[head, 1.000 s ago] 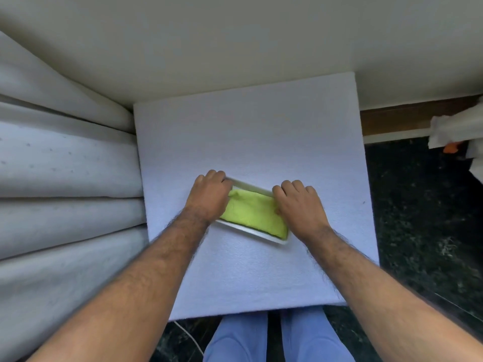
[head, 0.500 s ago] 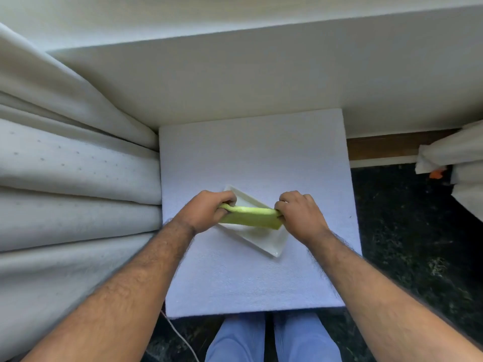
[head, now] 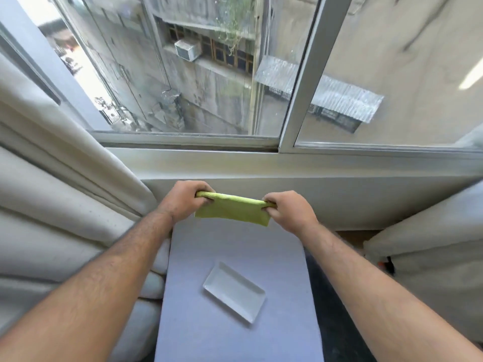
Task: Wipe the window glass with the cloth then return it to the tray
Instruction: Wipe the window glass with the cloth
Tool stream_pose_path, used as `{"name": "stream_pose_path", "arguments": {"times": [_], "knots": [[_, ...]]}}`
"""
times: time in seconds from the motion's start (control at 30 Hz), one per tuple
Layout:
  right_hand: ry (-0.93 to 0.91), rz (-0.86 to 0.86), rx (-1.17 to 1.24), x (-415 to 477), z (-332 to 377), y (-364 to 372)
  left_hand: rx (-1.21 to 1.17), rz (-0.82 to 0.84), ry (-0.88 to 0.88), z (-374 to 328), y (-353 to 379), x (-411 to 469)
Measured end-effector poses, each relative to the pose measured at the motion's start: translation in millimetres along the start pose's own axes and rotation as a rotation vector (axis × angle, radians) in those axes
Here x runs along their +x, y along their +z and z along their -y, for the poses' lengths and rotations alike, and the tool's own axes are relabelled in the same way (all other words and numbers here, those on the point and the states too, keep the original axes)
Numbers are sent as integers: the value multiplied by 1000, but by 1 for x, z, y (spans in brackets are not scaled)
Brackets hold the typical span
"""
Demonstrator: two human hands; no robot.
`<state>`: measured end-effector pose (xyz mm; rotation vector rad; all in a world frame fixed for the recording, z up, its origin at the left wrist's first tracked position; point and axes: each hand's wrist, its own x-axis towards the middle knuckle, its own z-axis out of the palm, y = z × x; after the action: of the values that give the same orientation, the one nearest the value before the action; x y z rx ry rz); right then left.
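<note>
Cloth point(head: 232, 209): now lifted clear of tray point(head: 234, 291), stretched between left hand point(head: 187, 200) and right hand point(head: 288, 210), both pinched shut on its ends, below glass point(head: 198, 74); wiping not begun.

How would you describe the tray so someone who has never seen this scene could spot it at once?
Start at the big window, then drop to the pale lavender table below the sill. The tray lies near the middle of that table, set at an angle, below the green cloth held up by both hands. It is the only thing on the table: a shallow, white, rectangular dish, now empty.
</note>
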<state>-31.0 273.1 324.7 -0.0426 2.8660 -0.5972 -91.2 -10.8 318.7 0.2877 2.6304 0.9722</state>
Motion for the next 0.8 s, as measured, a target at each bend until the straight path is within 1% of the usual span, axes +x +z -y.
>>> {"name": "stream_pose_path", "arguments": {"times": [0.17, 0.23, 0.3, 0.43, 0.53, 0.63, 0.7, 0.8], "knots": [[-70, -217, 3, 9, 50, -140, 2, -110, 112, -90, -120, 8], [-124, -294, -1, 11, 71, -187, -7, -132, 135, -122, -167, 7], [-191, -380, 17, 11, 96, -234, -60, -195, 165, -155, -214, 1], [-309, -580, 75, 8, 146, -322, -246, -406, 250, -221, -296, -17], [-360, -704, 94, 0, 178, -383, -421, -547, 306, -267, -345, -34], [-415, -786, 152, -10, 203, -435, -534, -670, 384, -309, -385, -48], [-444, -833, 167, -16, 220, -463, -552, -787, 440, -338, -410, -56], [-483, -879, 173, -24, 239, -493, -455, -982, 502, -380, -443, -67]]}}
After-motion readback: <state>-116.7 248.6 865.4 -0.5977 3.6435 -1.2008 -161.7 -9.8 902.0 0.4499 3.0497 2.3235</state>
